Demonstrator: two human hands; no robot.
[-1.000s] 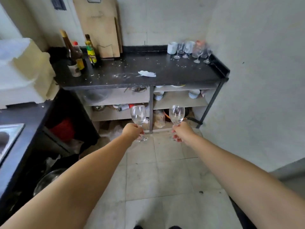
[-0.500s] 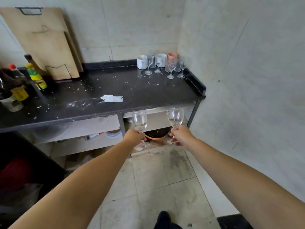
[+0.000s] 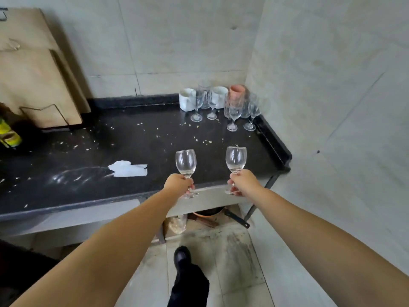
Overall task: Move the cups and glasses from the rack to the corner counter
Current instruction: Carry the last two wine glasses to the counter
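My left hand (image 3: 178,185) grips the stem of a clear wine glass (image 3: 186,161), held upright over the front edge of the black counter (image 3: 143,138). Beside it my right hand (image 3: 243,182) grips the stem of a second wine glass (image 3: 236,159), also upright. In the counter's far right corner stand several wine glasses (image 3: 232,111), two white mugs (image 3: 186,99) and a pink cup (image 3: 236,91). The rack is out of view.
A crumpled white paper (image 3: 128,169) lies on the counter left of my hands, among scattered crumbs. Wooden cutting boards (image 3: 37,74) lean on the wall at left, with a yellow-labelled bottle (image 3: 8,136) below them. A pan (image 3: 212,212) sits under the counter. The wall is close on the right.
I have stepped closer to the counter. Both glasses now hang over its front edge instead of below it, and the corner group of glasses looks nearer.
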